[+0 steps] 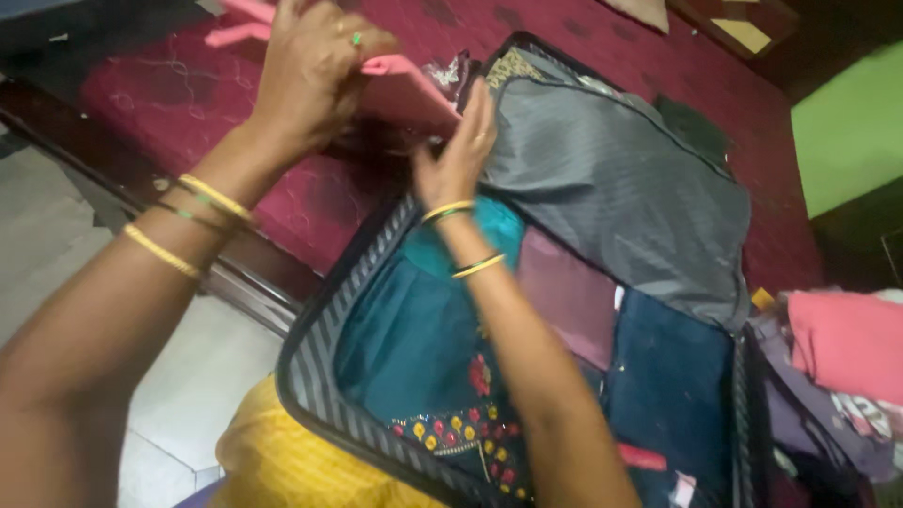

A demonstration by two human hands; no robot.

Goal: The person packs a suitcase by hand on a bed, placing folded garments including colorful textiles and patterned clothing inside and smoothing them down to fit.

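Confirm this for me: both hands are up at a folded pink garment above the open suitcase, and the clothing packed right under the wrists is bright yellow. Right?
Not quite. The head view shows the left hand and right hand at the folded pink garment above the open suitcase, but the clothing under the wrists is a teal embroidered garment, not bright yellow.

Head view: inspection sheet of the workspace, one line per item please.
Surface: maroon patterned bedcover beside pale floor tiles.
Job's things: open suitcase with striped lining, grey lid flap; teal embroidered garment and dark blue clothes packed inside; pink folded item held above.
Clutter: pile of pink and purple clothes at right; yellow cloth below.
Hands: left hand grips the pink item; right hand touches its lower edge.
Cables: nothing seen.
Surroundings: green wall.
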